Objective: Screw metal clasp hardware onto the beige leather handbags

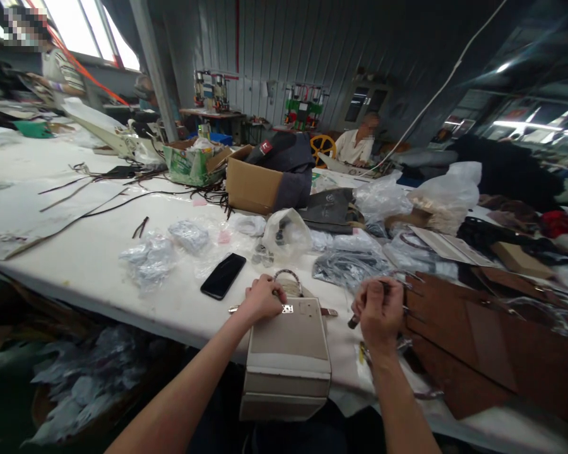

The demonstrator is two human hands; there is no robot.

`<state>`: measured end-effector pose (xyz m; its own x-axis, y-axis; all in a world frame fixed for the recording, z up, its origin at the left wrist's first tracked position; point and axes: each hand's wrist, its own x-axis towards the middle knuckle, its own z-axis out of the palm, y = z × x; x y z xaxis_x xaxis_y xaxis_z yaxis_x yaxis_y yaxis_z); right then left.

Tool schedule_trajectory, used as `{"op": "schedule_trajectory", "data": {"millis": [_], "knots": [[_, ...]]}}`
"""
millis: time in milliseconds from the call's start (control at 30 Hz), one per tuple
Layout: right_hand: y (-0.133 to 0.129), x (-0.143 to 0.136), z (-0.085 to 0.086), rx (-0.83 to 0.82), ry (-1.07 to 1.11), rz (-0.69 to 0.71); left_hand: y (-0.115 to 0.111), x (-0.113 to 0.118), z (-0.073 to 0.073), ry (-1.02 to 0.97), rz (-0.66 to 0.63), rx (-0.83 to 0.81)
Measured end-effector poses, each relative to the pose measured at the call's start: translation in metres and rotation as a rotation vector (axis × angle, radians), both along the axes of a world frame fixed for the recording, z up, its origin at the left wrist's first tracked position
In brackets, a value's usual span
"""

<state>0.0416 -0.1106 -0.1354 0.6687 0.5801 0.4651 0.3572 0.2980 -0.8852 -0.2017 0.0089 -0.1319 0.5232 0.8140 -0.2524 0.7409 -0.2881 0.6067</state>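
Observation:
A beige box-shaped handbag lies at the table's front edge, its base toward me. It has a rounded handle, a metal lock plate and a brown strap end at its right side. My left hand is closed on the bag's top edge, fingertips beside the lock plate. To the right of the bag, my right hand is raised and closed around a short dark stick-like tool; its kind is mostly hidden by the fingers.
A black phone lies left of the bag. Crumpled plastic bags and a cardboard box with dark cloth stand beyond. Brown leather bags cover the right side. Two people work farther back, one at the left.

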Motion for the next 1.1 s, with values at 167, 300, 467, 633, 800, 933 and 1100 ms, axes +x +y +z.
{"op": "schedule_trajectory", "data": {"millis": [167,300,467,633,800,933,1100], "knots": [[0.017,-0.075,0.035,0.214,0.179,0.275,0.004,0.0,-0.004,-0.045,-0.015,-0.023],[0.045,-0.111,0.022,0.168,0.13,0.2,0.004,-0.002,-0.008,-0.057,-0.022,-0.006],[0.053,-0.122,-0.006,0.14,0.111,0.096,0.004,-0.003,-0.012,-0.079,-0.024,-0.007],[0.052,-0.12,-0.004,0.128,0.178,0.257,0.005,-0.002,-0.01,-0.066,-0.033,-0.018],[0.06,-0.113,0.004,-0.052,0.251,0.41,0.004,-0.003,-0.007,-0.069,-0.04,0.001],[0.061,-0.117,-0.001,-0.033,0.227,0.385,0.004,-0.003,-0.009,-0.086,-0.05,0.007],[0.049,-0.122,-0.009,-0.002,0.121,0.331,0.006,-0.001,-0.009,-0.094,-0.034,-0.001]]}}
